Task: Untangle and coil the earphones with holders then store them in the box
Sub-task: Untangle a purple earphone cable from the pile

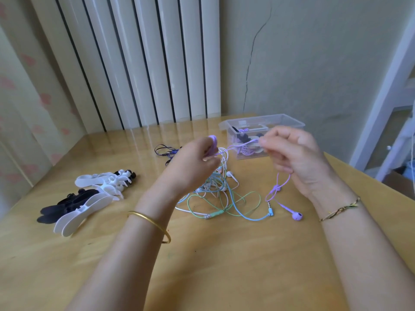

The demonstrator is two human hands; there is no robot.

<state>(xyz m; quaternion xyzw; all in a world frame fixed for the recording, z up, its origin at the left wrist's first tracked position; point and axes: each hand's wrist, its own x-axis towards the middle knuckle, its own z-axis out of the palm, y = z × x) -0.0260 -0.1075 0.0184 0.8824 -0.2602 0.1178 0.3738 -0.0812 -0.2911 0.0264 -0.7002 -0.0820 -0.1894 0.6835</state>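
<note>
My left hand [195, 162] grips a purple holder [213, 142] above the table. My right hand [296, 158] pinches the purple earphone cable [244, 144], which stretches taut between both hands. More of that cable hangs below my right hand to a purple earbud [296, 216] lying on the table. Under my hands sits a tangle of green, blue, white and pink earphones [220, 194]. A clear plastic box [262, 122] at the back holds coiled earphones.
White and black holders [89, 198] lie in a pile at the left on the wooden table [224, 265]. A dark purple earphone [166, 151] lies behind my left hand. A white radiator and wall stand behind the table; shelves are at the far right.
</note>
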